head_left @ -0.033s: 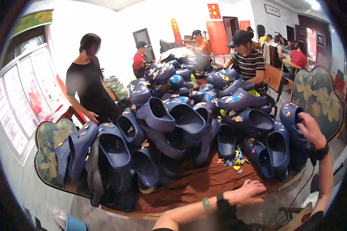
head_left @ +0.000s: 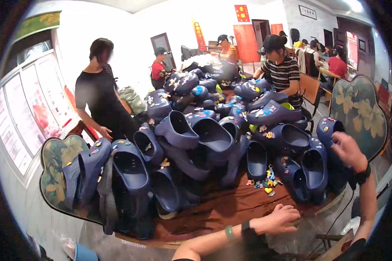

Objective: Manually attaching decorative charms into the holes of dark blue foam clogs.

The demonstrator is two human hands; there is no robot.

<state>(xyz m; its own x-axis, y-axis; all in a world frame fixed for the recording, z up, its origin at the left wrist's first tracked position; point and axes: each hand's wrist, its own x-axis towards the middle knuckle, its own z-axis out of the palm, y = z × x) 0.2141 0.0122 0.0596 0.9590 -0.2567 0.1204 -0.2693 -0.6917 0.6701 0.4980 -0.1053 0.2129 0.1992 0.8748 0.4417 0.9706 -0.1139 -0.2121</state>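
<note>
My left hand, with a green bangle on its wrist, is open near the table's front edge, palm down and holding nothing. A small pile of colorful shoe charms lies just beyond it, a yellow heart among them. At the right, my right hand is raised with loosely bent fingers apart, in front of a navy clog dotted with charms. Whether it touches that clog I cannot tell. Another navy clog stands on its heel to the left of it.
Navy clogs are heaped across the brown cloth-covered table. A person in black stands at the far left; one in stripes works at the far side. Padded chair backs flank the table. A blue bin sits lower left.
My right hand has shifted slightly down and left, away from the clog's opening. My left hand looks almost unmoved.
</note>
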